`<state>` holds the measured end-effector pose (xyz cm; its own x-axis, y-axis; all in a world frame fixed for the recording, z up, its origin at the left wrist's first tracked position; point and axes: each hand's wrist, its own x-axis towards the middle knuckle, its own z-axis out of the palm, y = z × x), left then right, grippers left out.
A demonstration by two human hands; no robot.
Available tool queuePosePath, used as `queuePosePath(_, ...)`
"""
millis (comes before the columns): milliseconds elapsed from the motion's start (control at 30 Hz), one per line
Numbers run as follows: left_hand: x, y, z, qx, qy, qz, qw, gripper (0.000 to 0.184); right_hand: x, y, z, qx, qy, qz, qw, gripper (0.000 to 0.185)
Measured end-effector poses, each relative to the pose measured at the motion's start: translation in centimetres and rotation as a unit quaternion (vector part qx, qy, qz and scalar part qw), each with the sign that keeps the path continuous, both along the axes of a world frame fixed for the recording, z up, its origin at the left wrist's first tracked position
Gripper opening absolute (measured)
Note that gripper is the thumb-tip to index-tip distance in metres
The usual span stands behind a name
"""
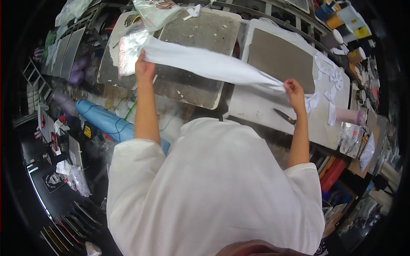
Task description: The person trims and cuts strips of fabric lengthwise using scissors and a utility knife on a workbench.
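Note:
A long strip of white cloth (209, 62) is stretched between my two hands, above the work boards. My left hand (145, 68) grips its wider end, close to a clear plastic packet (130, 51). On the other side, my right hand (294, 89) pinches the narrow, gathered end. Just below my right hand, a dark pointed tool (284, 116), perhaps scissors or a knife, lies on the white-covered board (252, 102). Several white cloth scraps (329, 74) are spread to the right of that hand.
A stained grey board (192, 38) stands at left centre, with a plastic bag (158, 13) at its far edge. A brown-grey panel (279, 59) rests on the white surface. Several tubs (333, 39) line the upper right. A blue roll (104, 119) leans at left.

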<state>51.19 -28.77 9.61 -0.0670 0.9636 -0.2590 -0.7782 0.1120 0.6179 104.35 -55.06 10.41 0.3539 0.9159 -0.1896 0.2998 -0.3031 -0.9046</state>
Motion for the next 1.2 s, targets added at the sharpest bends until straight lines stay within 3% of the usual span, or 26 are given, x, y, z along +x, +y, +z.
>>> queuePosePath(133, -0.3, -0.5, 1.0, 0.031, -0.014, -0.005, 0.999, 0.037, 0.8, 0.2, 1.9, 0.0, 0.073, -0.004, 0.997, 0.015)
queuePosePath(200, -0.3, -1.4, 1.9, 0.024, -0.016, 0.013, 1.0, 0.039, 1.0, -0.2, 2.4, 0.017, 0.009, 0.029, 0.999, 0.023)
queuePosePath(267, -0.2, -1.9, 3.0, 0.016, 0.003, 0.028, 0.999, 0.041, 1.5, -0.6, 3.1, -0.059, -0.006, 0.165, 0.985, 0.033)
queuePosePath(333, -1.8, -1.0, 3.2, 0.028, 0.017, 0.046, 0.998, 0.042, 2.1, -0.9, 2.7, -0.058, -0.014, 0.167, 0.984, 0.037)
queuePosePath(400, -3.9, 0.1, 3.6, 0.019, 0.009, 0.044, 0.999, 0.043, 3.4, -1.3, 1.9, -0.135, -0.173, 0.178, 0.959, 0.032)
queuePosePath(433, -5.6, 0.9, 3.6, 0.018, 0.018, 0.042, 0.999, 0.043, 4.4, -1.9, 0.2, -0.137, -0.173, 0.173, 0.96, 0.032)
queuePosePath(500, -7.9, 1.8, 4.0, 0.016, 0.023, 0.039, 0.999, 0.044, 6.4, -2.8, -3.3, -0.063, -0.292, 0.127, 0.946, 0.027)
queuePosePath(600, -10.5, 2.0, 6.2, 0.028, 0.058, 0.079, 0.995, 0.045, 5.7, -2.8, -2.4, -0.137, -0.303, 0.132, 0.934, 0.025)
queuePosePath(700, -14.6, 3.4, 5.9, 0.009, 0.033, 0.079, 0.996, 0.044, 4.7, -2.5, -3.4, -0.116, -0.328, 0.095, 0.933, 0.021)
queuePosePath(800, -19.4, 5.0, 5.0, -0.024, 0.091, 0.103, 0.99, 0.041, 2.1, -1.2, -0.6, -0.101, -0.272, 0.123, 0.949, 0.021)
queuePosePath(867, -24.1, 7.3, 2.4, -0.039, 0.112, 0.121, 0.986, 0.038, 0.0, 0.4, 1.9, -0.163, -0.217, 0.128, 0.954, 0.025)
queuePosePath(933, -29.0, 9.4, -0.5, -0.049, 0.085, 0.116, 0.988, 0.036, -2.0, 1.6, 2.9, -0.171, -0.112, 0.085, 0.975, 0.024)
queuePosePath(1067, -34.5, 12.0, -3.6, -0.088, 0.058, 0.137, 0.985, 0.036, -7.0, 4.4, 4.7, -0.179, -0.069, 0.087, 0.978, 0.025)
queuePosePath(1133, -36.8, 12.9, -2.2, -0.109, 0.078, 0.167, 0.977, 0.036, -8.8, 5.7, 5.4, -0.263, -0.085, 0.214, 0.937, 0.029)
queuePosePath(1167, -39.0, 13.7, -0.8, -0.095, 0.054, 0.172, 0.979, 0.037, -9.2, 7.0, 6.2, -0.351, -0.154, 0.277, 0.881, 0.038)
queuePosePath(1200, -41.8, 14.7, 0.2, -0.081, 0.03, 0.179, 0.98, 0.038, -10.1, 8.0, 6.4, -0.352, -0.158, 0.276, 0.88, 0.038)
